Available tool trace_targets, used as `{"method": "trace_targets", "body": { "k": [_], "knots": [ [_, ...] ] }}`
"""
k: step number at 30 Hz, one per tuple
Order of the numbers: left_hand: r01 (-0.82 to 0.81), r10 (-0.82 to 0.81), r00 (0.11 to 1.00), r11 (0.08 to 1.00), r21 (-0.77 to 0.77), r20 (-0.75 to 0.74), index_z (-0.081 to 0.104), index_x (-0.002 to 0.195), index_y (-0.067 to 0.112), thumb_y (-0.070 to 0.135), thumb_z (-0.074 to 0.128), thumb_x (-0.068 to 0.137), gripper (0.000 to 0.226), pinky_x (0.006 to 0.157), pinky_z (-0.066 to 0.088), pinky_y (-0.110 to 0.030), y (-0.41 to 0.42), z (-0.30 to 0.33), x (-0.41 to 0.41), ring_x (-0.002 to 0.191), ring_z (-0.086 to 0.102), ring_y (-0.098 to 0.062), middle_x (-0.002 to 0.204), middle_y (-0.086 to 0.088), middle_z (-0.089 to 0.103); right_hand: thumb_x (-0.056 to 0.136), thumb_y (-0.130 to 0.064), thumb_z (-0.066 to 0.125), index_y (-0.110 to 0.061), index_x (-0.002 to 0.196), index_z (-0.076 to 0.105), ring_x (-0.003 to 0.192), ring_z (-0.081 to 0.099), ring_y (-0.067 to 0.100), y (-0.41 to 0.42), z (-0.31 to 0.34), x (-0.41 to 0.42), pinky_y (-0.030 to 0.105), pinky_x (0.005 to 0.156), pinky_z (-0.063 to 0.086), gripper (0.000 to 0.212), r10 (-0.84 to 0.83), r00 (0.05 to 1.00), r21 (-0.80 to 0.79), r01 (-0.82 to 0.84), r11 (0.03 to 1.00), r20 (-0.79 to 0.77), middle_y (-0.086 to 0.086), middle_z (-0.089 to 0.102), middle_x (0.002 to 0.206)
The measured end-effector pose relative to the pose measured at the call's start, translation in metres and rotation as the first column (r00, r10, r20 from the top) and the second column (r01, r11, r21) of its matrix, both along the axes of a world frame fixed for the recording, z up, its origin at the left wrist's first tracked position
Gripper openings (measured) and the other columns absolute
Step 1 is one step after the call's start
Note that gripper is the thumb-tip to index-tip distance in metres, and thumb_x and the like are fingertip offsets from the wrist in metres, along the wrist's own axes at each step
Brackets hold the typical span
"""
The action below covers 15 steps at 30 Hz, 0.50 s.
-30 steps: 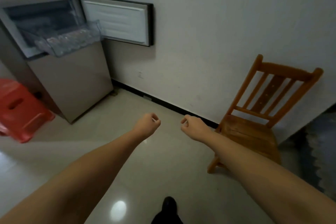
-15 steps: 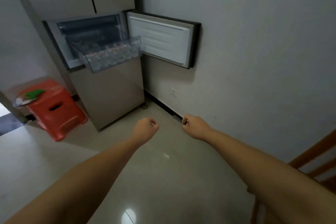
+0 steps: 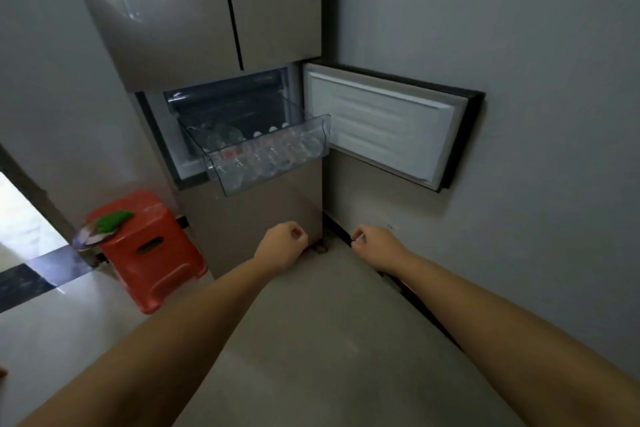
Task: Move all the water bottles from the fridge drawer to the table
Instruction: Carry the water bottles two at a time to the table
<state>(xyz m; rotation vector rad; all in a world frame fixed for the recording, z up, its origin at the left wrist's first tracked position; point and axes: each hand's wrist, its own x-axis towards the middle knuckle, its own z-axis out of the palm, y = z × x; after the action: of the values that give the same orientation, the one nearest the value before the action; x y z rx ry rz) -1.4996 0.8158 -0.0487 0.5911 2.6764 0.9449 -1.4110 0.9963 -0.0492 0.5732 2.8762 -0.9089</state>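
A clear plastic fridge drawer (image 3: 322,125) is pulled out of the beige fridge (image 3: 194,17), whose small compartment door (image 3: 384,128) hangs open to the right. Several clear water bottles (image 3: 266,156) lie side by side in the drawer, white caps pointing back. My left hand (image 3: 282,246) and my right hand (image 3: 375,244) are held out in front of me below the drawer, both curled into fists and holding nothing. No table is in view.
A red plastic stool (image 3: 149,250) with a green and white item on top stands left of the fridge. A grey wall (image 3: 519,80) runs along the right. A bright doorway (image 3: 20,218) opens at the far left. Tiled floor lies under my arms.
The view has swung left and closer to the fridge; the wooden chair has left the frame. The drawer now sits higher and nearer. Both fists keep the same pose.
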Motion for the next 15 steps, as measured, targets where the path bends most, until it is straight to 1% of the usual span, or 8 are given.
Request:
{"method": "trace_targets", "body": {
  "k": [2,6,8,11,15],
  "knots": [
    [-0.016,0.016,1.0,1.0,-0.001,0.009,0.068,0.099,0.01,0.022,0.053,0.091,0.02,0.076,0.039,-0.021,0.0,-0.001,-0.028,0.095,0.062,-0.021,0.102,-0.006,0.069,0.093,-0.019,0.049,-0.009,0.113,0.06,0.102,0.058,0.027,-0.001,0.0,-0.029,0.031,0.083,0.045,0.025,0.03,0.999,-0.005,-0.03,1.0,0.013,0.011,0.064,0.11],
    [-0.049,0.049,0.999,0.999,0.0,0.019,0.067,0.104,0.011,0.023,0.053,0.092,0.021,0.079,0.04,-0.022,0.006,-0.007,-0.081,0.1,0.061,-0.021,0.107,-0.007,0.068,0.092,-0.018,0.05,-0.008,0.114,0.06,0.102,0.059,0.027,0.004,0.0,-0.091,0.032,0.086,0.046,0.026,0.089,0.996,-0.022,-0.089,0.996,0.01,0.011,0.064,0.111],
    [-0.06,0.06,0.998,0.998,0.003,0.013,0.066,0.106,0.01,0.021,0.053,0.093,0.022,0.082,0.041,-0.023,0.011,-0.006,-0.105,0.101,0.061,-0.021,0.108,-0.007,0.067,0.092,-0.017,0.05,-0.007,0.114,0.06,0.103,0.059,0.027,0.009,0.001,-0.121,0.03,0.084,0.046,0.027,0.122,0.992,-0.016,-0.122,0.992,0.012,0.01,0.064,0.112],
    [-0.106,0.106,0.994,0.994,0.003,-0.002,0.065,0.107,0.009,0.021,0.053,0.093,0.022,0.085,0.044,-0.027,0.023,-0.006,-0.153,0.102,0.061,-0.021,0.109,-0.007,0.066,0.091,-0.02,0.051,-0.01,0.11,0.059,0.099,0.059,0.024,0.024,-0.001,-0.18,0.031,0.082,0.046,0.023,0.18,0.984,-0.009,-0.18,0.984,0.013,0.009,0.064,0.111],
    [-0.173,0.173,0.985,0.985,0.022,-0.022,0.064,0.106,0.006,0.019,0.053,0.094,0.022,0.082,0.045,-0.029,0.043,-0.001,-0.218,0.098,0.062,-0.023,0.105,-0.011,0.067,0.093,-0.022,0.05,-0.011,0.112,0.057,0.1,0.056,0.022,0.05,0.004,-0.253,0.032,0.085,0.046,0.023,0.254,0.967,-0.025,-0.254,0.967,-0.015,0.008,0.06,0.113]
  ]
}}
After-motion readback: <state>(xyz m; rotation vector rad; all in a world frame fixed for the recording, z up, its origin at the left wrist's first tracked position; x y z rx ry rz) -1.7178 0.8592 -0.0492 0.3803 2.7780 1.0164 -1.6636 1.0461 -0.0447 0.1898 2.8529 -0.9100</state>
